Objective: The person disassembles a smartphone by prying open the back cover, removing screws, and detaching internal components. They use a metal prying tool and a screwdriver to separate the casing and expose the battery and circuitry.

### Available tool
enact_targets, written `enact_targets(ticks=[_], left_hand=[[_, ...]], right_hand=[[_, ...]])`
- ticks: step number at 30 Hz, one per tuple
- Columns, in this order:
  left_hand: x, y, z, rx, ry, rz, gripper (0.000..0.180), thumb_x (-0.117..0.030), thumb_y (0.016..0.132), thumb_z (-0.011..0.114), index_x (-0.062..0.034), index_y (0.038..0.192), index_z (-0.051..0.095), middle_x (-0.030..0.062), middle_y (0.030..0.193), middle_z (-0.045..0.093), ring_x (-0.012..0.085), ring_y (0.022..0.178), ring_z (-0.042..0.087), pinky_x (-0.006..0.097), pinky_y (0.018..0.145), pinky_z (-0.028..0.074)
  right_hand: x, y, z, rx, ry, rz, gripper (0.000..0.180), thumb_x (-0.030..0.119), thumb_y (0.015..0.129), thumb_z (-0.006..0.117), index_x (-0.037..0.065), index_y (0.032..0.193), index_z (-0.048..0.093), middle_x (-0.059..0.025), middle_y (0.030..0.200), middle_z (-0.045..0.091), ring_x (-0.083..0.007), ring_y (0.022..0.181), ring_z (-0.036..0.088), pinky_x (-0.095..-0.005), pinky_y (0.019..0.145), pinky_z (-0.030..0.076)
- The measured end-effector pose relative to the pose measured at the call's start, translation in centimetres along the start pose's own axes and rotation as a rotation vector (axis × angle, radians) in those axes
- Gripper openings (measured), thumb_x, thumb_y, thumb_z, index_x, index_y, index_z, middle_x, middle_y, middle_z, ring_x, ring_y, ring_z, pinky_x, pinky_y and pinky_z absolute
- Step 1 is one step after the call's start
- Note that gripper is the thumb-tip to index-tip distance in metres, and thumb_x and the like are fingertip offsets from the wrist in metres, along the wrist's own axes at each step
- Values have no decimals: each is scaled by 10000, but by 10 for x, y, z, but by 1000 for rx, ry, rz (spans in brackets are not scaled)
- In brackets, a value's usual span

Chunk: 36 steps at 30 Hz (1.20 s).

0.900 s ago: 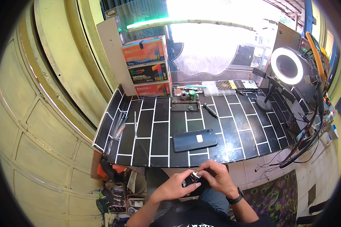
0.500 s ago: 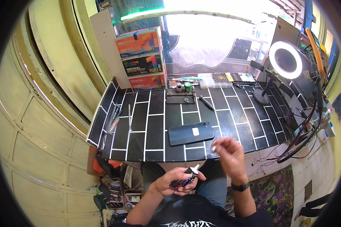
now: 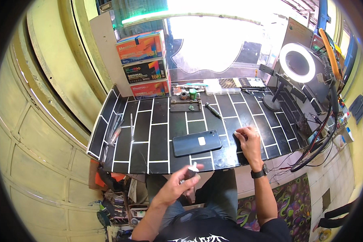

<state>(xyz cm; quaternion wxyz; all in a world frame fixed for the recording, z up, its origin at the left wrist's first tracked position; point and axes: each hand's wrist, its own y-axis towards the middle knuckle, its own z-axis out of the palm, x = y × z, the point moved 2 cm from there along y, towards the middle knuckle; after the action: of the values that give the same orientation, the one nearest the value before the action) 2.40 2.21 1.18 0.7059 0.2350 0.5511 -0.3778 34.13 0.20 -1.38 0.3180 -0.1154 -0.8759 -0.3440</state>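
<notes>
My left hand [image 3: 176, 186] is closed round a small dark tube with a white nozzle [image 3: 192, 169], held above my lap just short of the table's front edge. The nozzle points up and away from me. My right hand [image 3: 250, 143] is over the tabletop to the right, its thumb and fingers pinched on a small white cap [image 3: 236, 132]. Between and beyond my hands, a dark smartphone [image 3: 185, 147] lies back up, with a white sticker on it. The phone is touched by neither hand.
A black table with white lines [image 3: 159, 135] spans the view. Behind the phone lie a screwdriver [image 3: 213, 110] and a dark holder [image 3: 181, 107]. Stacked boxes [image 3: 143, 72] stand back left, a ring light [image 3: 283, 60] at right. Pens and tools [image 3: 115, 131] lie along the left edge.
My right hand has moved forward and right with the white cap, from the table's front edge to over its top. My left hand has risen slightly with the tube.
</notes>
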Motion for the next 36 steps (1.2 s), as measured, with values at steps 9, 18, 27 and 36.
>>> enact_targets(ticks=[9,18,27,36], left_hand=[[-32,31,-104,-721,1392,188,721,-283,954,724,130,1474,443,222,1116,532,397,1061,573,450,931,488],[-48,45,-85,-763,1707,193,718,-401,931,743,69,1430,530,225,1321,560,388,1245,500,513,1026,407],[-33,92,-37,-123,1611,153,962,-481,769,864,89,1449,491,261,1267,572,389,1227,538,495,1015,452],[-36,73,-24,-390,1361,228,656,-384,764,896,19,1202,618,201,1134,575,392,1056,630,478,848,518]], right_hand=[[-6,-4,2,-35,-11,-16,175,-38,896,702,3,1058,756,-165,997,700,-318,874,706,-378,748,546],[1,-5,-2,-16,39,35,161,-49,910,676,-2,1047,747,-178,987,679,-332,845,700,-401,739,542],[-6,-8,-4,-116,165,48,274,-109,927,637,30,1122,770,-126,968,655,-229,888,670,-332,767,533],[30,-38,-6,-157,700,314,180,68,1044,631,16,1181,735,-61,1081,653,-116,926,643,-275,833,596]])
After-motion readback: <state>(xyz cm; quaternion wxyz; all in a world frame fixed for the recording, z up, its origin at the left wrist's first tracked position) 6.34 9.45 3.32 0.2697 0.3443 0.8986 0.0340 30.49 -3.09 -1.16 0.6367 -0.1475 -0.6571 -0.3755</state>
